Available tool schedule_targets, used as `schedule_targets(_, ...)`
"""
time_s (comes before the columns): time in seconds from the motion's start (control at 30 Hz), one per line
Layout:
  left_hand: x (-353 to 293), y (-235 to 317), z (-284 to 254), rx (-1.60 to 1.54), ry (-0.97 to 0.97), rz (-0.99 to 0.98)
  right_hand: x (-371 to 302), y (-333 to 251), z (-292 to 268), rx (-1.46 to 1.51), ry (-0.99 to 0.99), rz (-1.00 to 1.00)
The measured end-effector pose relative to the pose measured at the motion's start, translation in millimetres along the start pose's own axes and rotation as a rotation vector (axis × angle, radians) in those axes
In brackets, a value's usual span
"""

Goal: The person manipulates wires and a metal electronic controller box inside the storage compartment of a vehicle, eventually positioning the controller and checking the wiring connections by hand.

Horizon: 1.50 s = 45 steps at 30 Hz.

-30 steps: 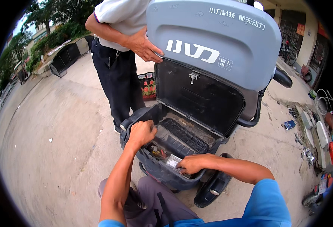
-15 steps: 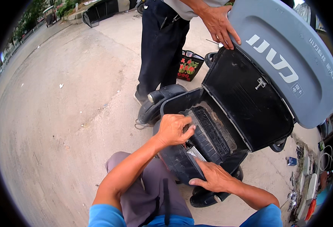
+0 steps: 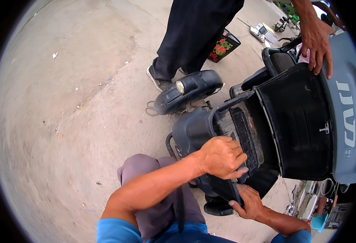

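Observation:
A black storage bin (image 3: 194,129) on a small wheeled vehicle stands before me with its lid (image 3: 301,121) raised. Over its near side is my left hand (image 3: 223,158), fingers curled inward; whatever they hold, if anything, is hidden. At the bin's near right corner my right hand (image 3: 248,202) grips the rim, thumb outside and fingers inside. A dusty black ribbed panel (image 3: 242,131) shows within. Another person's hand (image 3: 316,44) rests on the edge of the grey cover (image 3: 346,77) behind the lid.
A person in dark trousers (image 3: 194,36) stands beyond the left wheel fender (image 3: 190,91). Behind those legs sits a black bag (image 3: 225,46) with a red and green print. A second fender (image 3: 218,207) lies below the bin. Assorted items lie on the ground at lower right.
My view has shifted, so the bin and lid appear farther right. My left hand has moved right and deeper over the bin, nearer my right hand, which remains at the rim.

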<state>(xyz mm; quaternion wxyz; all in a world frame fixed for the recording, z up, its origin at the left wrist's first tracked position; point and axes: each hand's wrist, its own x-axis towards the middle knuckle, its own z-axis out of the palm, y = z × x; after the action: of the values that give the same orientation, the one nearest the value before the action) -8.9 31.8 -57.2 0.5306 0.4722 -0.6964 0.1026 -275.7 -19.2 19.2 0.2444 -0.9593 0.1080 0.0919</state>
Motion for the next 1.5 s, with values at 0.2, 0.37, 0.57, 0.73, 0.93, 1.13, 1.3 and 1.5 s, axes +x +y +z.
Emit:
schedule_targets(0.2, -12.7, -8.4, 0.4, -0.06, 0.072, -0.011, 13.8, 3.7, 0.7, 0.045, -0.188, 0.063)
schedule_targets(0.37, -7.2, -3.6, 11.7, -0.105, 0.086, -0.028, 1.9, 13.8, 4.7, 0.1, -0.181, -0.007)
schedule_targets(0.57, -11.0, 4.9, 12.3, -0.028, 0.115, -0.11, -8.2, 26.9, 13.7, 0.157, -0.249, 0.048)
schedule_targets(0.73, -7.8, 21.4, 9.0, 0.0, 0.066, -0.263, -15.9, 31.9, 15.5, 0.121, -0.24, 0.051)
schedule_targets(0.93, -13.4, 86.5, 13.8, 0.094, 0.132, -0.672, 0.1, 25.0, 8.3, 0.154, -0.278, 0.074)
schedule_targets(1.13, -44.7, 210.1, -26.9, -0.142, 0.065, -1.033, -7.4, 32.8, 17.7, 0.089, -0.219, 0.069)
schedule_targets(1.3, -54.9, 278.0, -66.1, -0.119, 0.059, -1.388, -7.4, 18.6, 15.5, 0.031, -0.236, 0.289)
schedule_targets(1.5, -36.7, 321.7, -107.7, -0.189, 0.237, -1.616, 6.0, -32.1, 12.6, -0.056, -0.247, 0.625)
